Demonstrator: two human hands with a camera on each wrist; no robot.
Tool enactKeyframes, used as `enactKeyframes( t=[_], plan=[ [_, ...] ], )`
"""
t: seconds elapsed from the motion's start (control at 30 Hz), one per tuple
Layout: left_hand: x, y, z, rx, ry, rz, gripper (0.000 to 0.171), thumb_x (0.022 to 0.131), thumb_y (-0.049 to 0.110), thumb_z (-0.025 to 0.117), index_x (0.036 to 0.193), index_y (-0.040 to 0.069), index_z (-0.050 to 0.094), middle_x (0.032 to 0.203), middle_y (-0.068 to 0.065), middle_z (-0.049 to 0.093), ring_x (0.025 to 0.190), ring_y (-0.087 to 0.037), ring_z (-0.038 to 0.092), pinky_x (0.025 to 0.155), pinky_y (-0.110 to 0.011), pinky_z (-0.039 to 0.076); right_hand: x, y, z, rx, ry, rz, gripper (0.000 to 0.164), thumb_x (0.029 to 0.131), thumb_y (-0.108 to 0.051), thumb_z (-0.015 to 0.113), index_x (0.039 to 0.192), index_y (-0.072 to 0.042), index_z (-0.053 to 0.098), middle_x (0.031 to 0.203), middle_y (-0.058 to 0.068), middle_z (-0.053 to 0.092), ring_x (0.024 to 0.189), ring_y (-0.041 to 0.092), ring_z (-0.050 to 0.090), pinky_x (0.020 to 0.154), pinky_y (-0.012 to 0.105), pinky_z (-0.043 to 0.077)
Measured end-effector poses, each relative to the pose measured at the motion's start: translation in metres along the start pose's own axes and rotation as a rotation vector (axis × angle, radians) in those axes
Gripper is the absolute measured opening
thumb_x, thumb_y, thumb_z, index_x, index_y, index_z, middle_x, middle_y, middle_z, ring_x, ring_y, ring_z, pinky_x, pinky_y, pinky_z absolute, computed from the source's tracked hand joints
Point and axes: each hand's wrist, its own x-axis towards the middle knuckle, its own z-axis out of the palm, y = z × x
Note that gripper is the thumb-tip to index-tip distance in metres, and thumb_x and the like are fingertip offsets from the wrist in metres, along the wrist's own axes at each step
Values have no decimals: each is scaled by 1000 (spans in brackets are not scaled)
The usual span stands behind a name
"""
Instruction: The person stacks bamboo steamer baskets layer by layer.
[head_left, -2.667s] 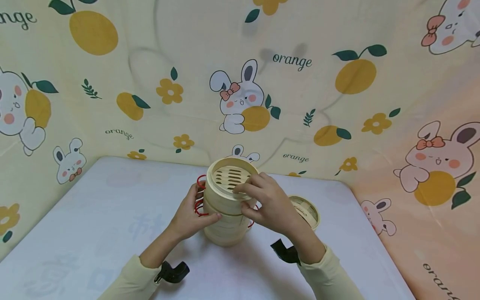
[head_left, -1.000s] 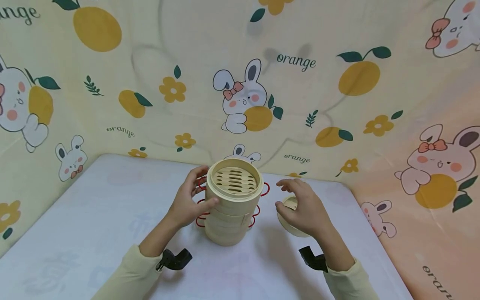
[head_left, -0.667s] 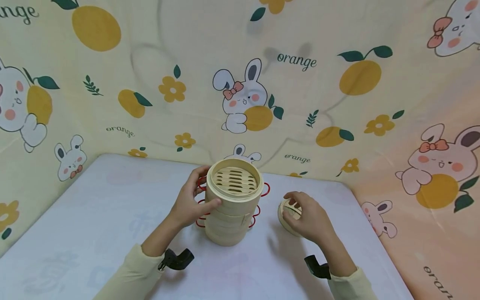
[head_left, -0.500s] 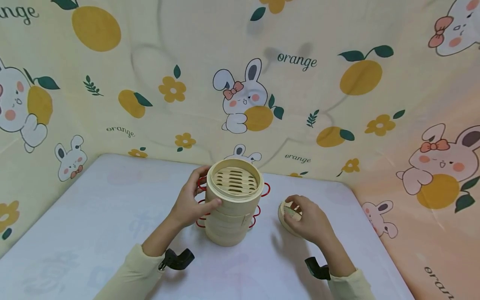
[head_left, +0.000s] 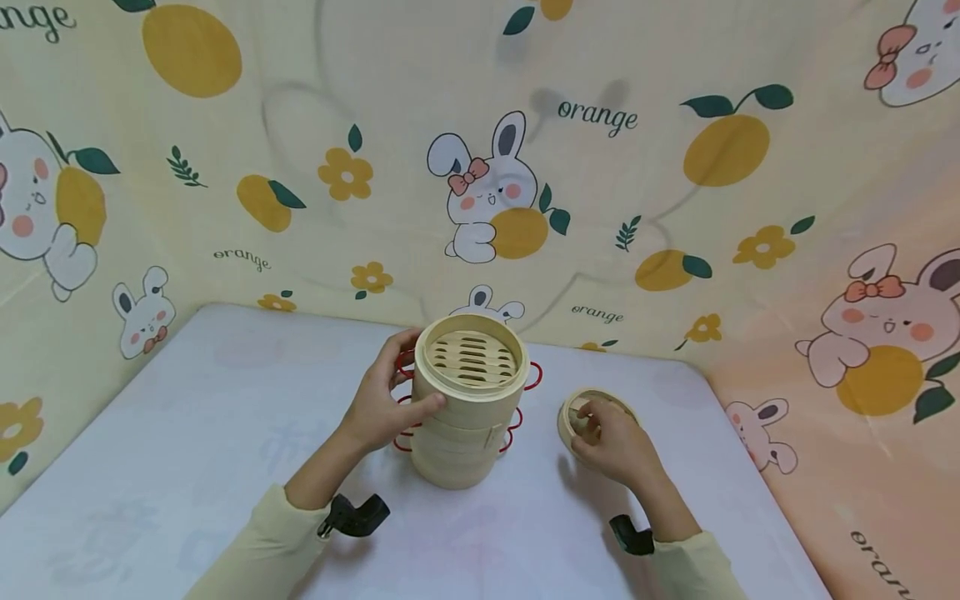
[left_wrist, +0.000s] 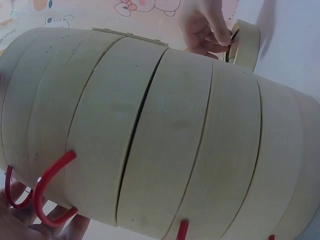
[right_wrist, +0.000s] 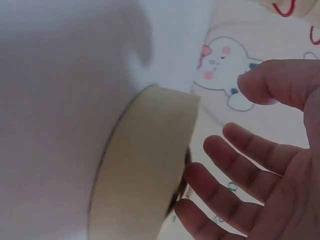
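Observation:
A tall stack of bamboo steamer baskets stands upright on the table, with red loop handles on its sides and a slatted tray visible in the topmost tier. Against its left side rests my left hand, thumb on the front wall and fingers wrapped behind; the left wrist view shows fingertips behind a red handle. To the right, my right hand is over the small round bamboo lid, thumb and fingers pinching at its middle strap. Its fingers look spread beside the lid's wall in the right wrist view.
The table is covered in a pale cloth. Behind it hangs a backdrop printed with rabbits and oranges, meeting the table's back edge. Black wrist mounts project from both sleeves.
My right hand has left the upper tier of the stack, moved right and come down onto the lid. The left hand has stayed at the stack's left side, shifting slightly higher.

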Motion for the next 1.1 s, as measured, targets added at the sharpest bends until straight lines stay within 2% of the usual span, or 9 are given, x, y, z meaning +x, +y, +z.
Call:
enactKeyframes(
  t=[0.2,0.47,0.73,1.1],
  plan=[
    [0,0,0,2,2,-2,78,76,24,75,143,15,36,140,-6,48,126,-25,48,100,-52,43,-1,5,4,-54,-44,29,32,74,-20,69,103,-10,63,82,1,60,73,13,53,61,33,44],
    [1,0,0,-9,3,14,78,76,23,75,143,14,36,139,-6,48,126,-25,48,101,-53,42,1,8,8,-66,-67,47,21,76,-20,68,95,-14,65,73,-2,56,67,12,49,57,29,39],
    [0,0,0,-7,1,12,78,76,24,74,143,14,36,139,-6,48,126,-25,48,101,-53,42,0,10,11,-48,-80,36,20,73,-15,69,93,-12,66,70,-2,54,63,12,47,54,28,37],
    [0,0,1,-15,5,14,78,76,23,74,143,13,36,138,-8,48,126,-26,48,102,-55,41,1,8,14,-77,-80,17,18,73,-9,68,91,-10,65,68,-3,50,62,12,44,55,27,34]
  ],
)
